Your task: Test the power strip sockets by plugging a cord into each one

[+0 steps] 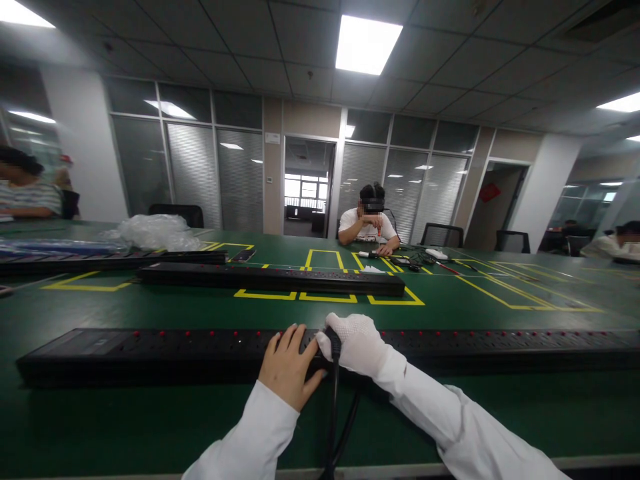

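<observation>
A long black power strip point(165, 357) with a row of red dots lies across the green table in front of me. My bare left hand point(290, 367) rests on its middle, fingers apart and spread over the top and front edge. Just beside it, my right hand point(355, 343), in a white glove, is closed round a black plug point(333, 343) at the strip's top face. From the plug a black cable point(334, 407) runs down toward the table's front edge. How far the plug sits in a socket is hidden by the glove.
Behind lies a second black strip point(275, 279) on yellow tape outlines. Clear plastic wrap point(157, 232) and more strips are at the back left. Across the table point(200, 427) a person point(370, 223) sits near cables and a white device point(437, 255). Other people sit at both sides.
</observation>
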The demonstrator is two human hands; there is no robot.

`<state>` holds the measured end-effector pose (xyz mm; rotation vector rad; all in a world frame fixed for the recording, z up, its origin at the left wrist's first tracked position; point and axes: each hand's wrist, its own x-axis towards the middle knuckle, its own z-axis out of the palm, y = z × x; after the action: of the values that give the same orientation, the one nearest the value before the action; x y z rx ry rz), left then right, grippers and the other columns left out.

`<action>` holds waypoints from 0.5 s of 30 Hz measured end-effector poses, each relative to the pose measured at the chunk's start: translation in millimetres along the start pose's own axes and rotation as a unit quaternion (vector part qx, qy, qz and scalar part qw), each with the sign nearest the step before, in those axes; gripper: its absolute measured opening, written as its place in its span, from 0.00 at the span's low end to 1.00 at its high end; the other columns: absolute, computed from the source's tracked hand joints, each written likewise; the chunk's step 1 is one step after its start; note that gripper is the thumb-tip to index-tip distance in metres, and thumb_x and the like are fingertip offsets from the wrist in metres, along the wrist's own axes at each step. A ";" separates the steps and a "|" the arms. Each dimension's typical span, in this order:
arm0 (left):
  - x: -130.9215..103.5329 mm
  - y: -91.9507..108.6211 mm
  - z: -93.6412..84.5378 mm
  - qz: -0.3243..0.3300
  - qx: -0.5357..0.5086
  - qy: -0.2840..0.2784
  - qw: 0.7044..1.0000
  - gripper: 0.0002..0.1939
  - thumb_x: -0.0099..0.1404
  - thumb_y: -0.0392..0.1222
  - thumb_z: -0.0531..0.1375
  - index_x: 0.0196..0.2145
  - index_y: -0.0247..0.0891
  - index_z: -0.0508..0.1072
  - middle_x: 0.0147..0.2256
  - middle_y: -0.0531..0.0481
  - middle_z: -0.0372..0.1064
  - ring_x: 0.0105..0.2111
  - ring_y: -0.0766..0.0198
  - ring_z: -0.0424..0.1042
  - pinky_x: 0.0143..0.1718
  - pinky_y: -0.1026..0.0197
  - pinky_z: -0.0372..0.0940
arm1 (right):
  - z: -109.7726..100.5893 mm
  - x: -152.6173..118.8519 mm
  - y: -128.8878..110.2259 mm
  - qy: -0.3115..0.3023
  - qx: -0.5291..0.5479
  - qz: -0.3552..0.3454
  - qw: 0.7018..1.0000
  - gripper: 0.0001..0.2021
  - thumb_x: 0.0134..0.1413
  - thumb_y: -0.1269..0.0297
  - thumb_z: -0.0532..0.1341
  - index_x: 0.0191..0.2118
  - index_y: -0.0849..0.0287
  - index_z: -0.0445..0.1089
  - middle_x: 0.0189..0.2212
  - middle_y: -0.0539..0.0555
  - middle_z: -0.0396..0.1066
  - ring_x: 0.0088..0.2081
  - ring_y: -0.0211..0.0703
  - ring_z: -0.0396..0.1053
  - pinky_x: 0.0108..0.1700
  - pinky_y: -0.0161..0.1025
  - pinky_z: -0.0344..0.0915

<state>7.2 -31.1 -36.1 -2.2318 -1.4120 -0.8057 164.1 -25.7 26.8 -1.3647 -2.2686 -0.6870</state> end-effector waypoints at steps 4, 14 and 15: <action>-0.1 0.5 0.0 -0.002 -0.002 0.000 1.000 0.22 0.51 0.48 0.58 0.45 0.47 0.66 0.49 0.45 0.61 0.50 0.50 0.58 0.48 0.46 0.52 | 2.7 1.4 1.5 -0.011 0.012 0.003 1.000 0.13 0.53 0.53 0.47 0.32 0.55 0.62 0.20 0.49 0.67 0.22 0.37 0.62 0.26 0.34 0.44; 0.3 0.9 -1.3 -0.005 -0.004 0.001 1.000 0.22 0.51 0.49 0.58 0.45 0.47 0.66 0.49 0.45 0.61 0.50 0.50 0.57 0.48 0.47 0.51 | 5.7 3.4 5.3 -0.021 0.034 -0.011 0.999 0.14 0.53 0.54 0.47 0.33 0.55 0.63 0.19 0.49 0.66 0.22 0.36 0.62 0.25 0.32 0.45; 0.2 0.7 -1.2 -0.004 -0.005 0.002 1.000 0.23 0.51 0.49 0.58 0.46 0.48 0.65 0.49 0.45 0.61 0.50 0.50 0.57 0.48 0.47 0.51 | 3.6 2.4 4.5 -0.014 0.025 -0.018 0.999 0.14 0.53 0.53 0.47 0.33 0.55 0.63 0.19 0.49 0.66 0.22 0.36 0.62 0.26 0.33 0.44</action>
<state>7.6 -32.0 -35.0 -2.2323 -1.4200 -0.8204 166.7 -20.1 26.2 -1.3212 -2.3223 -0.6205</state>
